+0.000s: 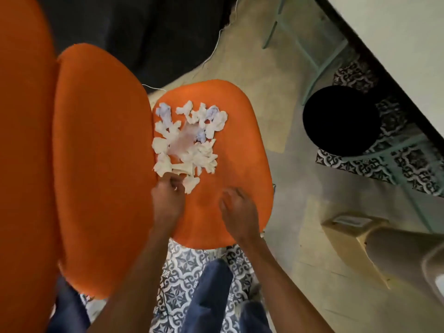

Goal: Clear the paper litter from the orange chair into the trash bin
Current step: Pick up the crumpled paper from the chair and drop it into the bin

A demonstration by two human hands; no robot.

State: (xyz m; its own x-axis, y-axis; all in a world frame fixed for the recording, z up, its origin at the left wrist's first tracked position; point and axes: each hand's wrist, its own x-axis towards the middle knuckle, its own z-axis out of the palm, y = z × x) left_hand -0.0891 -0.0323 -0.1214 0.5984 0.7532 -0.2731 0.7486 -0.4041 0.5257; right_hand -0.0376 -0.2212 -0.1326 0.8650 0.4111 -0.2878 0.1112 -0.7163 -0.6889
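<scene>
Head camera looks down on the orange chair (240,164), whose seat carries the paper litter (189,140), heaped just beyond the left hand (168,203). Its fingers (174,182) curl onto the nearest scraps, pinching a white bit. Beside it the right hand (239,212) hovers over bare seat, fingers loosely curled and holding nothing, the heap ahead and to their left. A black trash bin (341,121) stands on the floor, well beyond and to the right of those fingers.

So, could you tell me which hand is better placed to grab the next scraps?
Left. The left hand is at the near edge of the paper pile; the right hand is over bare chair seat, apart from it.
</scene>
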